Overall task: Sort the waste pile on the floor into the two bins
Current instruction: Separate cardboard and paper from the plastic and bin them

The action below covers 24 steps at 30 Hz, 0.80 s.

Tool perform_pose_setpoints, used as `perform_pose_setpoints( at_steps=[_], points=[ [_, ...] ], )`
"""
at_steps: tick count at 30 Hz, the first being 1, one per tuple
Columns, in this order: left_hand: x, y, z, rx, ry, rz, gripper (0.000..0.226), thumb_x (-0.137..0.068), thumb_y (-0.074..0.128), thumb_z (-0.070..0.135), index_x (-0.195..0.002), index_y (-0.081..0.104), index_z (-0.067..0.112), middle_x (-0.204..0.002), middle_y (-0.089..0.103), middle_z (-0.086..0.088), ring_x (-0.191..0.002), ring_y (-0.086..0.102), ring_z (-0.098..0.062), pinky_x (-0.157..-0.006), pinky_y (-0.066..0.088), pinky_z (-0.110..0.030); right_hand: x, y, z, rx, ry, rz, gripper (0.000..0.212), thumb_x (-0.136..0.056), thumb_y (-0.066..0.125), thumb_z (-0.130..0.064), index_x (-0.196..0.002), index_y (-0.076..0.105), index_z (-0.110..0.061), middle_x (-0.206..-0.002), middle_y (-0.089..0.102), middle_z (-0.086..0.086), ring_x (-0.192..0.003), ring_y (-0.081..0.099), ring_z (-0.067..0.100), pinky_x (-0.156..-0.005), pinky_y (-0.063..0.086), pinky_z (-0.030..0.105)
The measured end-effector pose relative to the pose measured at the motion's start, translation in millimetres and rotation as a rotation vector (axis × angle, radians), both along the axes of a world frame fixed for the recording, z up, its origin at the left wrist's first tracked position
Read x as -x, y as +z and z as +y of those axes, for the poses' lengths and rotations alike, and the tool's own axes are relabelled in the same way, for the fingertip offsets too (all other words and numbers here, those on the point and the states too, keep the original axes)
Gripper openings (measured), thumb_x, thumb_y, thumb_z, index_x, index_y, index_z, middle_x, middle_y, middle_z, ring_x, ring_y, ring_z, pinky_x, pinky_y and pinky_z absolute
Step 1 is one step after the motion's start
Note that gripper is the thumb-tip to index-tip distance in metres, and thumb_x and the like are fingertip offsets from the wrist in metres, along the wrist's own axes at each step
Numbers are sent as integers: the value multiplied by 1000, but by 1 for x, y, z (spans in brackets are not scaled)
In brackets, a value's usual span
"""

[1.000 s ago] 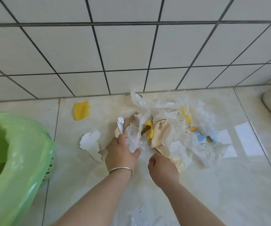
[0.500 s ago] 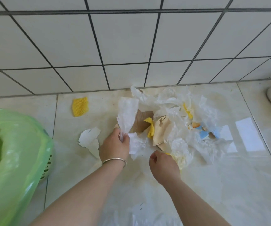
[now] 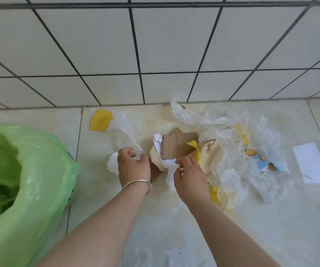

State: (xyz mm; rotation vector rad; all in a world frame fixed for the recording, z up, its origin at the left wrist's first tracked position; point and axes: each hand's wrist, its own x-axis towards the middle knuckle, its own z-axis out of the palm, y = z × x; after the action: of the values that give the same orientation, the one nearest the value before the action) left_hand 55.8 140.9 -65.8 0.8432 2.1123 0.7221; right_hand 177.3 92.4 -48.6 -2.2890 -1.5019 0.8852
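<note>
Head cam looks down at both forearms reaching out over the floor. Nearest thing, at the left edge, is the bin with the green liner point(image 3: 30, 189), mouth wide open and close by, probably so stuff can be tossed in without getting up. Only this one bin shows.

Left hand point(image 3: 133, 164), bracelet on the wrist, has its fingers curled round the corner of a clear plastic sheet point(image 3: 124, 132) that trails away toward the wall; looks like it's peeling the film off the heap so the two kinds of waste come apart. Right hand point(image 3: 189, 176) is pinching crumpled white paper point(image 3: 169, 166) at the near side of the waste pile point(image 3: 203, 151), thumb and fingertips closed on it.

Just past the hands sits torn brown cardboard point(image 3: 176, 147) with a yellow scrap point(image 3: 195, 151) on it. More clear film point(image 3: 222, 122) spreads to the right, with blue bits point(image 3: 261, 164) tangled in. Farther back, near the wall, a yellow foam net point(image 3: 101, 120) lies on its own. My guess is most of the sorting isn't done yet.
</note>
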Motion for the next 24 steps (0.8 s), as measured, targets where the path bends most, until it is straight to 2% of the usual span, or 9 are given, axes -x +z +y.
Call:
perform_pose_setpoints(
  at_steps=[3,6,10,12,15,17,19,21,24],
  points=[
    [-6,-8,-3,127,-59,-55,34,-82,58,23,-115,54,17,-102,60,3,-95,58,-23,-81,42,-28,10,-6,17,-76,22,-14,27,-87,48,-6,-112,56,-8,-113,54,6,-105,52,26,-79,45,35],
    [-13,-14,-1,215,-133,-83,28,-85,55,32,-109,60,20,-94,61,4,-99,59,-24,-88,48,-32,14,-14,30,-78,78,-75,31,-84,48,-3,-114,55,-5,-115,54,10,-109,49,29,-82,42,34],
    [-18,-23,5,286,-218,-84,19,-82,57,39,-76,60,21,-80,63,0,-93,63,-30,-84,51,-34,17,-24,38,80,143,-79,47,-92,43,-19,-138,36,-11,-148,33,6,-136,30,23,-105,31,29],
    [-19,-28,7,299,-179,-159,25,-75,63,42,-65,56,20,-76,66,-1,-87,66,-30,-84,54,-37,18,-29,37,95,140,-77,46,-93,43,-21,-138,36,-10,-152,29,4,-140,25,21,-109,28,28],
    [-18,-32,8,305,-133,-272,25,-57,61,48,-66,59,24,-72,67,0,-83,69,-30,-84,56,-43,17,-33,33,32,111,-68,40,-93,47,-24,-130,42,-10,-139,45,3,-133,34,19,-105,31,26],
    [-18,-32,8,288,-149,-305,27,-54,59,47,-68,61,24,-73,68,-1,-77,67,-28,-82,57,-45,14,-32,33,2,57,-45,40,-93,49,-30,-127,44,-10,-129,51,3,-126,40,20,-99,34,27],
    [-17,-29,7,254,-194,-305,26,-57,59,47,-67,60,23,-72,68,-1,-69,61,-25,-78,56,-40,13,-31,35,-7,-46,-5,46,-92,52,-35,-129,44,-9,-127,51,5,-123,41,23,-97,35,29],
    [-17,-26,4,220,-245,-321,24,-64,62,48,-67,59,24,-72,68,0,-70,62,-26,-75,54,-35,13,-30,39,-3,-171,34,55,-88,57,-40,-131,43,-9,-129,47,7,-123,39,24,-100,33,30],
    [-16,-21,-1,175,-276,-365,26,-65,59,51,-72,63,27,-79,72,-5,-74,64,-22,-80,56,-43,17,-28,43,12,-290,41,69,-82,62,-47,-135,41,-10,-131,40,9,-124,35,28,-104,28,33]
  ],
)
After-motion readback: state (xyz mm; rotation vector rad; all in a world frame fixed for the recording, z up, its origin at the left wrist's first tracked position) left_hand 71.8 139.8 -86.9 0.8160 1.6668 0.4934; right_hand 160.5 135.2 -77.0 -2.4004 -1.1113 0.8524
